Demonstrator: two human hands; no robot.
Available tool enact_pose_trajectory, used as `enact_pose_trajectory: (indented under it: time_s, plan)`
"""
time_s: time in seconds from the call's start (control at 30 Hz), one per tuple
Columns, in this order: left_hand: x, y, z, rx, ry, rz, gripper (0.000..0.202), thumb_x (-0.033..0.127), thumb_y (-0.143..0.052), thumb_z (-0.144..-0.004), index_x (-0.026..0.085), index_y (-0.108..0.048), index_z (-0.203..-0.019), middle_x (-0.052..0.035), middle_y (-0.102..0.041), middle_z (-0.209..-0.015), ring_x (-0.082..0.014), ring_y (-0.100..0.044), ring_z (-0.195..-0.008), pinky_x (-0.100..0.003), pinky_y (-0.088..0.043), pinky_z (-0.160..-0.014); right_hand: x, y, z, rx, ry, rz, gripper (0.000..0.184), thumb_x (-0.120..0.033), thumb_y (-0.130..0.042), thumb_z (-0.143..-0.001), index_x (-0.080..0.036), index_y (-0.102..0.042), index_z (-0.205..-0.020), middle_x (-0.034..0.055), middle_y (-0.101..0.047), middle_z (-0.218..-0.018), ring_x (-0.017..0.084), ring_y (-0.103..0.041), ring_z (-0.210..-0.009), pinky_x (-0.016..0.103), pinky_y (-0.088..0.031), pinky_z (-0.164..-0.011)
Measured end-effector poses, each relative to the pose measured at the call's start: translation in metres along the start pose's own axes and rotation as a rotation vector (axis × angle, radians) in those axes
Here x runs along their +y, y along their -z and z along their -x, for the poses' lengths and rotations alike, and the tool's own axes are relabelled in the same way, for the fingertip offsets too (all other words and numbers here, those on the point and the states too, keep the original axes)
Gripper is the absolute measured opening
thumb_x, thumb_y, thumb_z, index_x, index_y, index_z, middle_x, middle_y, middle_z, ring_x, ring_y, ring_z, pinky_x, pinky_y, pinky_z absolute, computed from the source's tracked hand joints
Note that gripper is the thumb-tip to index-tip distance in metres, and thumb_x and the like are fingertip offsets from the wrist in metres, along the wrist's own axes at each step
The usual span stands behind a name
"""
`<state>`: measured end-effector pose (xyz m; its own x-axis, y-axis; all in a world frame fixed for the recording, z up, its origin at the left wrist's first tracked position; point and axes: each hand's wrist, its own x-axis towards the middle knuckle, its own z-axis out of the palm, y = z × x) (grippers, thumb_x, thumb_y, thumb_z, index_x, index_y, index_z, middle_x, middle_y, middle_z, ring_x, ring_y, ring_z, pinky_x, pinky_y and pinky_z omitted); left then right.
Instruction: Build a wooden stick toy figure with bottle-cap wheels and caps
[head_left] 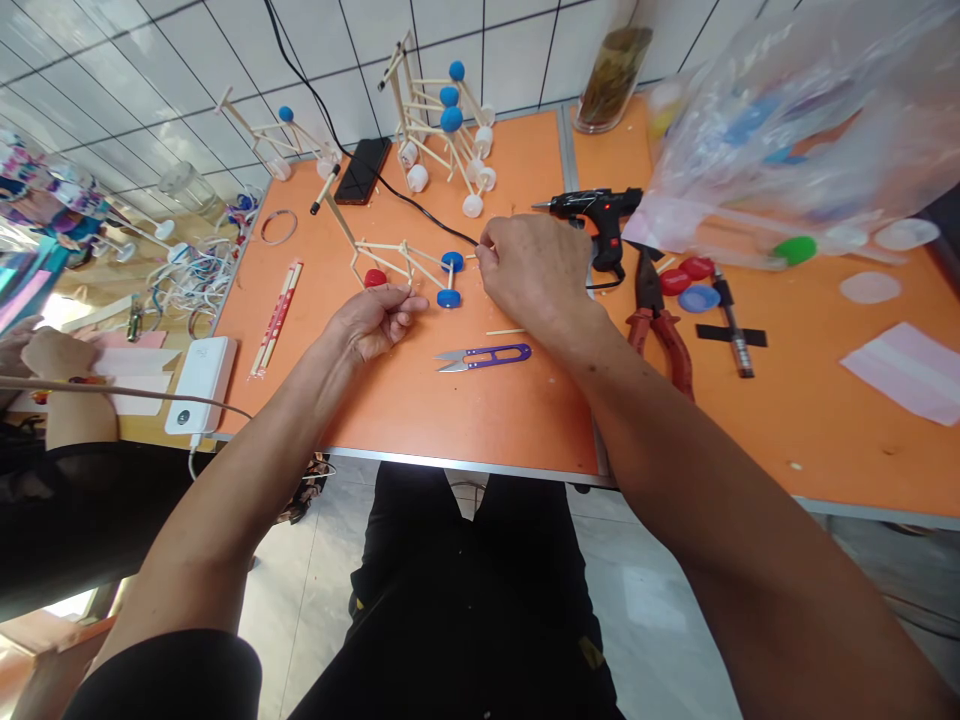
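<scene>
A small wheeled model of thin wooden sticks (379, 245) stands in the middle of the orange table, with blue bottle caps (448, 298) as wheels at its right end and a red cap (375, 278) at its left. My left hand (379, 322) is closed at its near side, thumb and fingers pinching one of its sticks. Just right of the blue caps, my right hand (534, 265) is closed and palm down. A pale bit pokes out by its fingertips; what it grips is hidden. Purple thread snips (484, 357) lie between the hands, near a thin stick (505, 332).
Behind stand several similar stick models (442, 120) and a black phone (362, 170). To the right are a glue gun (600, 215), red-handled pliers (660, 325), a marker (735, 325) and a plastic bag (802, 130). Packed chopsticks (276, 320) and a power bank (201, 385) lie left, near another person's arm (79, 395).
</scene>
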<state>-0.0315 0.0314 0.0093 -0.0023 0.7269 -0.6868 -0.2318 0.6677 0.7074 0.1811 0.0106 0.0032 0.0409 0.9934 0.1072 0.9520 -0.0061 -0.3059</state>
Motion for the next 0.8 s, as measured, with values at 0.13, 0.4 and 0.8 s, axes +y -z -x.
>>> enact_pose_trajectory:
  time_s: [0.13, 0.4, 0.8]
  plan:
    - [-0.0005, 0.0001, -0.0002, 0.000, -0.003, 0.021, 0.035, 0.004, -0.052, -0.127, 0.015, -0.071, -0.101, -0.0084, -0.080, -0.065, -0.0061, -0.053, -0.035, -0.010, -0.031, -0.037, -0.0001, -0.0004, 0.0001, 0.017, 0.020, 0.026, 0.049, -0.025, -0.047, -0.125, -0.021, -0.091, -0.149, 0.0224, -0.092, -0.149, 0.043, -0.083, -0.135, 0.051, -0.060, -0.103]
    - [-0.0006, 0.0002, -0.0006, -0.013, -0.014, -0.015, 0.037, 0.005, -0.050, -0.129, 0.017, -0.067, -0.099, -0.0071, -0.079, -0.064, -0.0052, -0.053, -0.035, -0.010, -0.031, -0.038, -0.0018, 0.0036, 0.0010, -0.025, -0.013, 0.018, 0.042, -0.038, -0.053, -0.132, -0.025, -0.088, -0.152, 0.0235, -0.090, -0.153, 0.046, -0.081, -0.141, 0.055, -0.057, -0.110]
    - [0.0001, 0.0008, -0.0012, -0.015, -0.008, -0.030, 0.037, 0.005, -0.049, -0.130, 0.017, -0.067, -0.099, -0.0065, -0.079, -0.064, -0.0048, -0.053, -0.035, -0.010, -0.030, -0.038, -0.0025, 0.0039, 0.0020, -0.010, -0.007, 0.042, 0.047, -0.026, -0.052, -0.129, -0.019, -0.091, -0.153, 0.0241, -0.091, -0.153, 0.046, -0.085, -0.143, 0.055, -0.063, -0.110]
